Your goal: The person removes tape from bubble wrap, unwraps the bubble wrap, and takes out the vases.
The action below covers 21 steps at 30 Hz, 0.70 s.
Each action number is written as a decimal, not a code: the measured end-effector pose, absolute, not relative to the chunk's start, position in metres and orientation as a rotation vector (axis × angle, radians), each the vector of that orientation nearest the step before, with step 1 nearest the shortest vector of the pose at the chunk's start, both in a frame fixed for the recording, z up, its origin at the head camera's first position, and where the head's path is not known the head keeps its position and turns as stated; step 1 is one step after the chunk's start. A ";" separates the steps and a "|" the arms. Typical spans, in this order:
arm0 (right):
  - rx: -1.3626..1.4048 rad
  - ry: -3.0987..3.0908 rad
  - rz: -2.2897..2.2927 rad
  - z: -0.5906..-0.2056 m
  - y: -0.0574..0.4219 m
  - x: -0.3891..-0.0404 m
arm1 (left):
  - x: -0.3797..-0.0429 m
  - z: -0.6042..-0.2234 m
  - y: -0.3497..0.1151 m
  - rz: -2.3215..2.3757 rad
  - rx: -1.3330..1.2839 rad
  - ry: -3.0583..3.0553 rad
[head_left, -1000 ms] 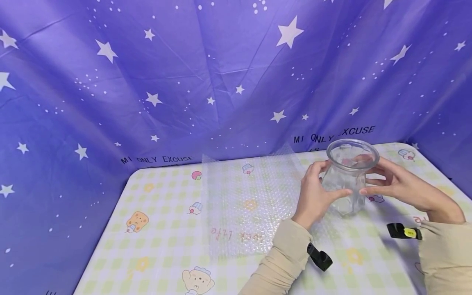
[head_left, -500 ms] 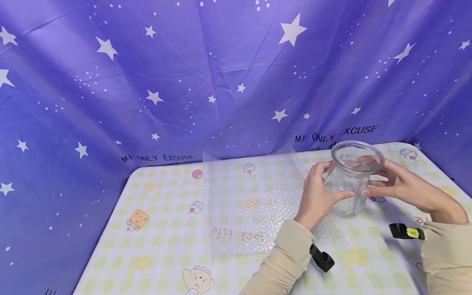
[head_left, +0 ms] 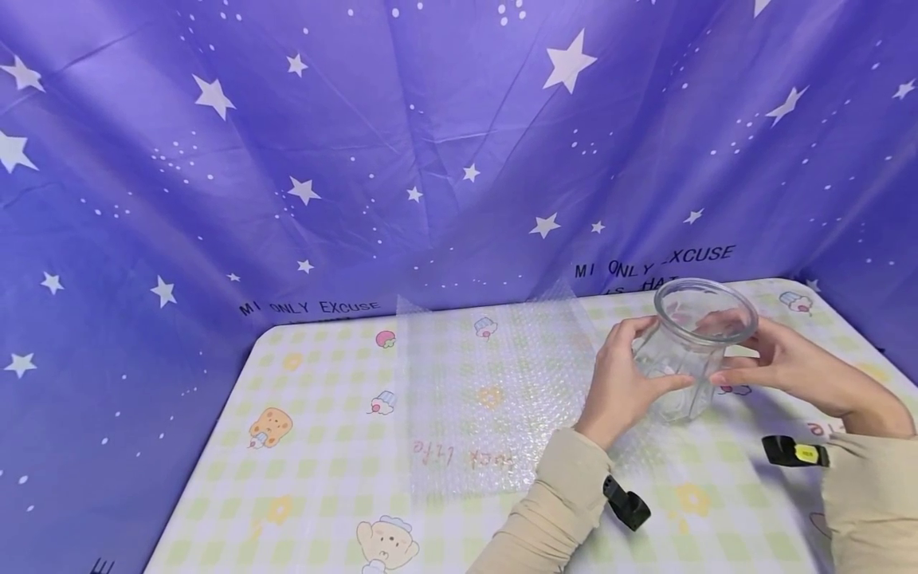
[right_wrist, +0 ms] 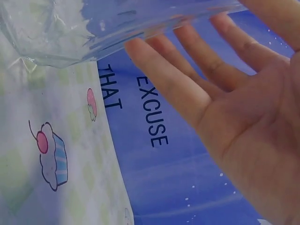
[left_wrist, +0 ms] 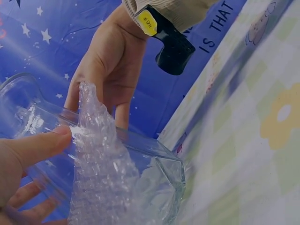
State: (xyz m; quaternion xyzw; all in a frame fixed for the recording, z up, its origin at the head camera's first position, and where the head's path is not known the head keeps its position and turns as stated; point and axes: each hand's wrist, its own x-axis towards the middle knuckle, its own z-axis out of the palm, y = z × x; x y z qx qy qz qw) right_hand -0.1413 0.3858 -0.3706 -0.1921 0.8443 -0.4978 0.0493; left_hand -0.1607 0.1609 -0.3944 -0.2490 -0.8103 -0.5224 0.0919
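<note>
A clear glass vase (head_left: 681, 363) with a flared rim and faceted body leans to the right over the table's right side. My left hand (head_left: 624, 383) grips it from the left, thumb across the front and fingers behind. From the other side my right hand (head_left: 796, 367) holds it, thumb at the front; the right wrist view shows its fingers (right_wrist: 168, 79) stretched along the glass. A flap of bubble wrap (left_wrist: 101, 164) lies against the vase, with the left thumb (left_wrist: 44, 145) pressing at it. The rest of the bubble wrap sheet (head_left: 473, 406) spreads flat to the left.
A table (head_left: 215, 494) with a green checked, cartoon-printed cover carries everything. Behind it hangs a purple curtain (head_left: 358, 159) with white stars. Black camera mounts (head_left: 626, 504) sit at both beige sleeves (head_left: 552, 510).
The vase's rim has shifted rightward and slightly down in the head view, so the vase leans more. Both hands have moved a little right with it; the bubble wrap sheet stays spread.
</note>
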 end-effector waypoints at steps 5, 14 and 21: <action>-0.512 2.576 -1.491 -0.371 0.384 -0.144 | -0.164 -0.396 0.156 -1.577 -0.771 -2.407; -0.507 2.554 -1.497 -0.371 0.385 -0.145 | -0.166 -0.394 0.151 -1.553 -0.788 -2.454; -0.544 2.623 -1.491 -0.361 0.388 -0.141 | -0.168 -0.389 0.144 -1.564 -0.812 -2.422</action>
